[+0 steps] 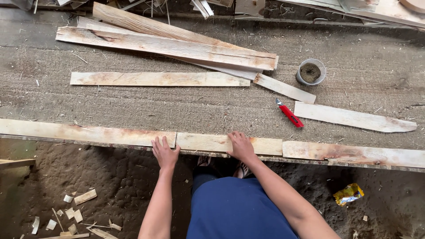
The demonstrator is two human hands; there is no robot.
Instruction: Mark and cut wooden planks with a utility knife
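1. Planks: short plank [229,144] lies along the near edge of the counter [199,113], butted end to end between a long plank [84,132] on the left and another [354,154] on the right.
2. Left hand [164,152]: flat, fingers spread, pressing across the joint between long plank and short plank. Grip holds nothing, only bears down.
3. Right hand [241,146]: palm down on the short plank, right of its middle, fingers slightly curled. No closed grip either.
4. Handling, by the look: thin, dry, rough-sawn wood. Likely light, stiff along its length, splintery at edges, not slippery on the sawdust-covered surface.
5. Hold: best taken by the long edges near mid-length, or pinched at the overhanging near edge.
6. Nearby: red knife [290,113] and a small tub [311,72] toward the far right; loose boards [164,44] toward the far edge.
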